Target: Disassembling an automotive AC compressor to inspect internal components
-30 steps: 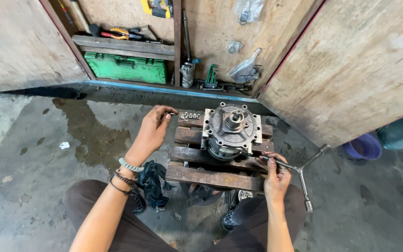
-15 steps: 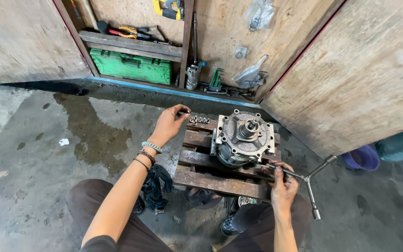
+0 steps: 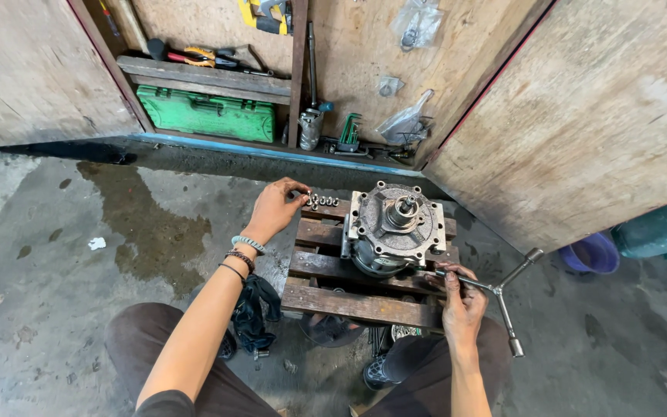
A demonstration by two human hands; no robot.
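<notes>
A grey metal compressor housing (image 3: 391, 229) is being kept upright, shaft end up, on a small wooden pallet (image 3: 364, 307) w/ slats, on a stained concrete floor (image 3: 63, 262). The left hand (image 3: 274, 208) is being held at the pallet's far-left corner, fingertips drawn together right by a short row of small bolts (image 3: 323, 201) lying on the top slat; whether a bolt is actually being pinched can't be told. A Y-shaped socket wrench (image 3: 496, 292) is being gripped by the right hand (image 3: 463, 303), fingers wrapped round one arm, its tip just beside the housing's lower right edge. A dark rag (image 3: 255, 313) is lying near the left forearm. Behind, a green toolbox (image 3: 206, 114) and hex keys (image 3: 349, 131) are being stored in an open wooden cabinet (image 3: 349, 54).
</notes>
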